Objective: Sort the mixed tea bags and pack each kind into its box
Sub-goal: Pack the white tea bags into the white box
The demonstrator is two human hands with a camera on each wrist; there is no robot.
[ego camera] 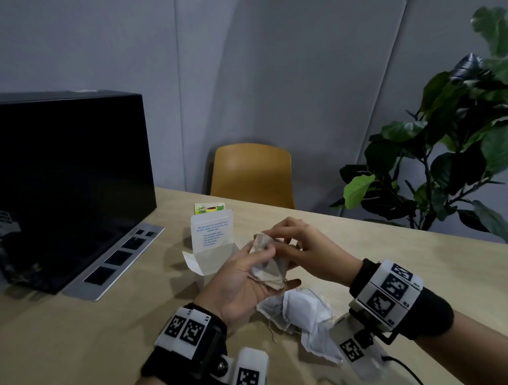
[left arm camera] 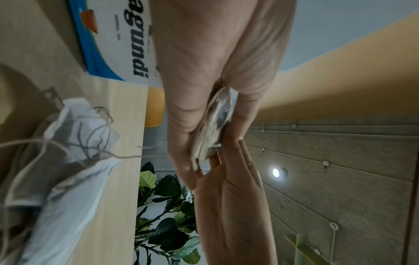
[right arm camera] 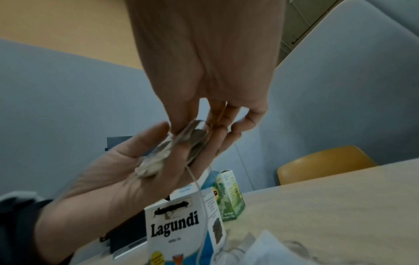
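My left hand [ego camera: 266,257] lies palm up above the table and holds a small stack of beige tea bags [ego camera: 269,271], thumb pressed on top; the left wrist view shows the stack [left arm camera: 213,129] pinched edge-on. My right hand [ego camera: 275,236] pinches the top corner of the uppermost tea bag [right arm camera: 192,132], whose string hangs down. Just behind the hands stands the white and blue Lagundi box [ego camera: 211,246] with its lid flap up; the right wrist view shows its front [right arm camera: 174,227]. A green tea box [right arm camera: 231,197] stands behind it. A pile of white tea bags [ego camera: 301,312] lies on the table under my wrists.
A big black box [ego camera: 63,177] and a silver strip [ego camera: 116,259] fill the table's left side. A yellow chair [ego camera: 252,175] stands behind the far edge and a leafy plant [ego camera: 454,142] at the right. The wooden table [ego camera: 424,257] stretches to the right.
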